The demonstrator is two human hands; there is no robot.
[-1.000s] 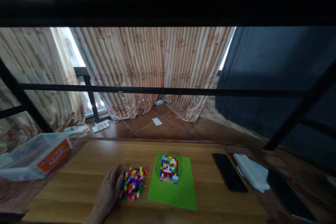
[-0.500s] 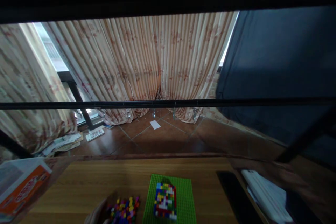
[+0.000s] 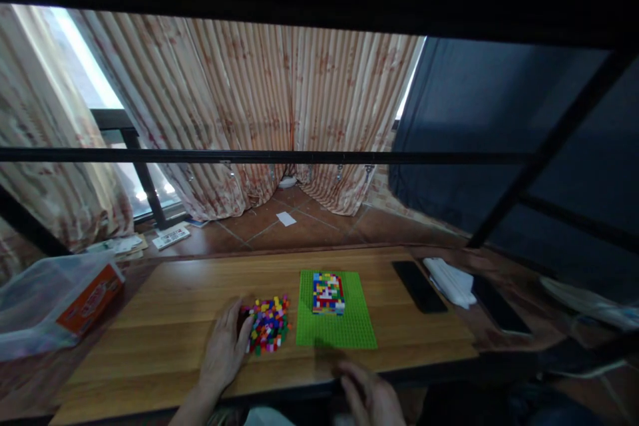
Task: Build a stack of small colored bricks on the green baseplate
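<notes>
A heap of small colourful toy bricks point(image 3: 269, 326) lies loose on the wooden table. At the heap's left edge rests my left hand point(image 3: 224, 346), its thumb apart from the curved fingers and no brick visibly gripped. Right of the heap is a green baseplate point(image 3: 359, 326), bearing a low block built of multicoloured bricks point(image 3: 328, 294). My right hand point(image 3: 372, 394) is by the table's front edge, below the baseplate and apart from it. Its fingers are bent and blurred, so whether they hold anything is unclear.
A clear plastic box point(image 3: 54, 299) with an orange label stands left of the table. A black phone-like slab point(image 3: 419, 286) lies on the table's right side, near white folded cloth or paper point(image 3: 450, 281) and another dark slab point(image 3: 500, 304). A black bar point(image 3: 349, 157) crosses behind.
My view has tipped downward, so more of the table shows. My left hand is now seen in full beside the heap, and my right hand has come into view at the front edge.
</notes>
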